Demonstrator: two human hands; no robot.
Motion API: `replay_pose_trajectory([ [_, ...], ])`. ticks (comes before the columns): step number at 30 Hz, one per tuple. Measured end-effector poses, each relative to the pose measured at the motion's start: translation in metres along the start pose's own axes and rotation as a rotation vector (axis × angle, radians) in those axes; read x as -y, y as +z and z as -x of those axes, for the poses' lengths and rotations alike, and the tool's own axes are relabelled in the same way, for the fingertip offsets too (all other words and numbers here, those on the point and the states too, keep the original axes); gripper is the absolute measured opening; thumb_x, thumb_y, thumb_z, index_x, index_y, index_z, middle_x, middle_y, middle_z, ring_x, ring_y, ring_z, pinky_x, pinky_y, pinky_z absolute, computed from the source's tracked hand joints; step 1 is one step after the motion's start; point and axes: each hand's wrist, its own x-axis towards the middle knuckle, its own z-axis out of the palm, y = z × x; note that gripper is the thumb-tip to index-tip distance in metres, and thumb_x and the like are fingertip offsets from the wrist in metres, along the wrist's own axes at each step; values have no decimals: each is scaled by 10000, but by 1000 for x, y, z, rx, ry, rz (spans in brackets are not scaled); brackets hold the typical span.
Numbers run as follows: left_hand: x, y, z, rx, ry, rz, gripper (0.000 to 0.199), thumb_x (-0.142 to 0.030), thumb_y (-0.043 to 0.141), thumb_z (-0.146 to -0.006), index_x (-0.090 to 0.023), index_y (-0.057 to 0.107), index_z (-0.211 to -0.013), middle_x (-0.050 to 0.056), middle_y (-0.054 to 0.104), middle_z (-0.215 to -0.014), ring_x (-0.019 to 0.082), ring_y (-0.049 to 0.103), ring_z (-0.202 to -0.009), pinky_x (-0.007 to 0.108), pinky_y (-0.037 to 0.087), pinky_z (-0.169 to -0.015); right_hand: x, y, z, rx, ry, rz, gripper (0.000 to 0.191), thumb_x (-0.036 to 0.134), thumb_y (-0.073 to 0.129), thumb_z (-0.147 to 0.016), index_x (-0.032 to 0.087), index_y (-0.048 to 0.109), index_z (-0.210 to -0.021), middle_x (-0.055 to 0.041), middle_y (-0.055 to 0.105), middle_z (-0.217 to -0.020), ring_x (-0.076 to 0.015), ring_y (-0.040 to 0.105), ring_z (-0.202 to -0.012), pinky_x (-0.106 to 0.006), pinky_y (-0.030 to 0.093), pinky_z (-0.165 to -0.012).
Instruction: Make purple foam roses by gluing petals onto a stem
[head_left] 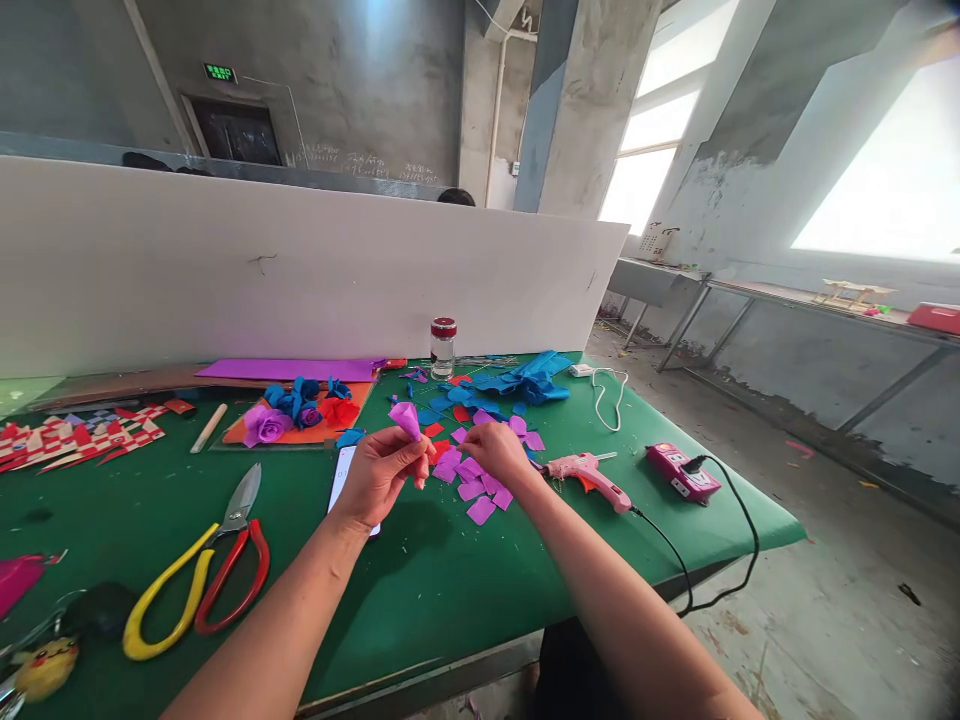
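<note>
A small purple paper flower piece (406, 419) is pinched upright between the thumb and fingers of my left hand (381, 476). My right hand (495, 452) reaches over the pile of cut purple pieces (481, 510), its fingers closed at the pile's upper left; whatever they hold is too small to make out. Red and blue paper scraps lie around the pile. Under my left hand a phone (343, 480) is partly hidden. Beside my right forearm rests a pink glue gun (589, 474).
Large scissors (238, 505) with yellow and red handles lie left. Finished flowers (268, 424) rest on an orange sheet (238, 430). A jar (442, 349) and blue crepe paper (529, 381) are behind. A pink power strip (682, 473) with a black cord sits right.
</note>
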Motion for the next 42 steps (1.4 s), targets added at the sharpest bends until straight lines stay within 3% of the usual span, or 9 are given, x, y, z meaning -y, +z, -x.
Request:
replay_pose_trajectory([
  [2, 1, 1, 0, 2, -4, 1, 133, -247, 778, -686, -141, 697, -684, 30, 677, -660, 97, 547, -456, 230, 437, -408, 3, 12, -3, 55, -5, 4, 42, 213, 726, -725, 214, 703, -690, -18, 695, -716, -166, 600, -682, -239, 354, -573],
  [8, 3, 2, 2, 34, -24, -16, 130, -248, 761, -711, -139, 695, -682, 35, 677, -681, 94, 546, -472, 237, 449, -442, 1, 26, -9, 141, 12, -40, 71, 140, 721, -655, 196, 682, -676, 8, 686, -708, -140, 589, -658, -210, 348, -534],
  [13, 6, 0, 1, 43, -18, -16, 120, -246, 758, -718, -143, 696, -706, 28, 674, -677, 88, 548, -468, 244, 459, -481, -7, 16, -8, 124, 36, -105, 29, 177, 695, -688, 202, 705, -701, 27, 696, -689, -119, 597, -616, -194, 362, -515],
  [21, 6, 0, 1, 79, -56, -2, 104, -231, 749, -734, -142, 702, -710, 28, 667, -698, 84, 540, -496, 232, 436, -494, -15, -4, -5, 12, 81, -143, 66, 200, 688, -697, 199, 719, -640, -21, 692, -639, -171, 588, -626, -250, 365, -550],
  [26, 5, 0, 2, 103, -69, 0, 90, -222, 743, -739, -144, 698, -728, 37, 666, -709, 96, 535, -530, 237, 425, -501, -17, -15, -5, -24, 45, -287, 115, 249, 589, -761, 184, 683, -759, -15, 682, -716, -148, 571, -655, -238, 393, -577],
  [30, 4, 1, 1, 64, -104, 26, 109, -234, 750, -734, -155, 677, -715, 20, 663, -701, 83, 517, -532, 211, 390, -475, -11, -33, 6, 60, 2, -429, 184, 275, 522, -800, 177, 637, -904, -1, 661, -724, -123, 557, -605, -217, 391, -527],
  [36, 6, 7, 3, 51, -226, -28, 142, -208, 795, -678, -144, 669, -695, 6, 668, -658, 100, 589, -626, 220, 463, -624, 7, -61, 38, 383, -130, -688, 152, 216, 614, -735, 180, 633, -881, 10, 628, -749, -112, 553, -648, -221, 413, -574],
  [38, 7, 9, 6, 94, -262, -9, 148, -212, 793, -682, -145, 662, -693, 10, 670, -646, 124, 617, -659, 250, 488, -668, 8, -65, 46, 383, -105, -703, 221, 196, 641, -716, 194, 619, -936, 43, 565, -672, -99, 506, -597, -213, 388, -544],
  [42, 6, 10, 8, 138, -315, 38, 163, -235, 789, -687, -153, 653, -720, 2, 665, -649, 132, 621, -593, 260, 497, -568, 3, -63, 61, 334, -39, -711, 299, 188, 682, -688, 196, 610, -979, 37, 557, -699, -103, 501, -605, -211, 381, -529],
])
